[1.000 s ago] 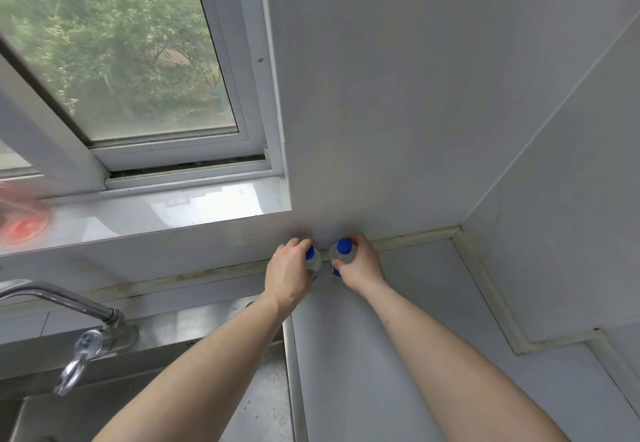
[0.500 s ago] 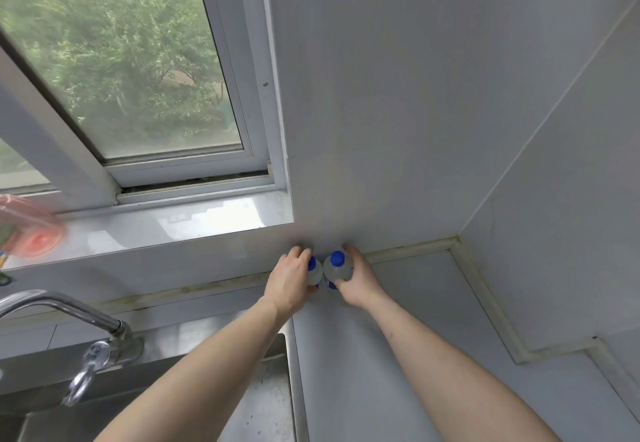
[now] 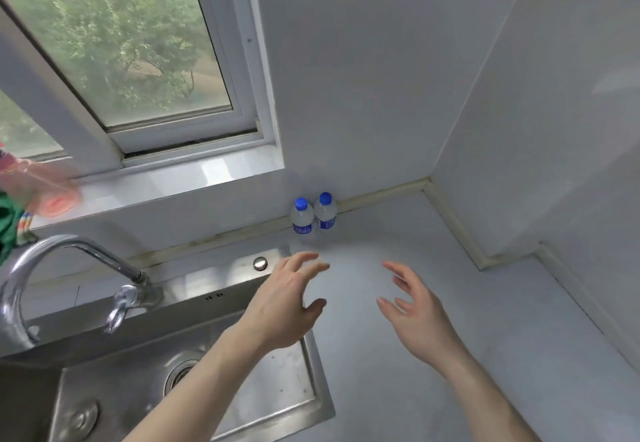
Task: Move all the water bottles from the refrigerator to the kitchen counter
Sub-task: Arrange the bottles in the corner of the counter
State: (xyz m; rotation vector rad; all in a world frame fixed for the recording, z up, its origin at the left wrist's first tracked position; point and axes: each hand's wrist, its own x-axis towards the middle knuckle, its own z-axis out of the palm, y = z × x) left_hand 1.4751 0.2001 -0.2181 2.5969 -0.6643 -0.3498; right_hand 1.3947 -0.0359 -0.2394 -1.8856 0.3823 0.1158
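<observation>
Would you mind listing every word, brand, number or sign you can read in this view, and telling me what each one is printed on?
No text here can be read.
Left water bottle: blue label with pale marks, too small and blurred to read.
Right water bottle: blue label, likewise illegible.
Pink object on the window sill: blurred, no lettering can be made out.
Sink, tap and counter: no print visible.

Pink object (image 3: 41,189) on the sill is blurred and cut off at the left edge, as is green cloth (image 3: 8,230) below it; bottle labels (image 3: 302,228) too small to read; faucet (image 3: 69,268) partly out of frame
</observation>
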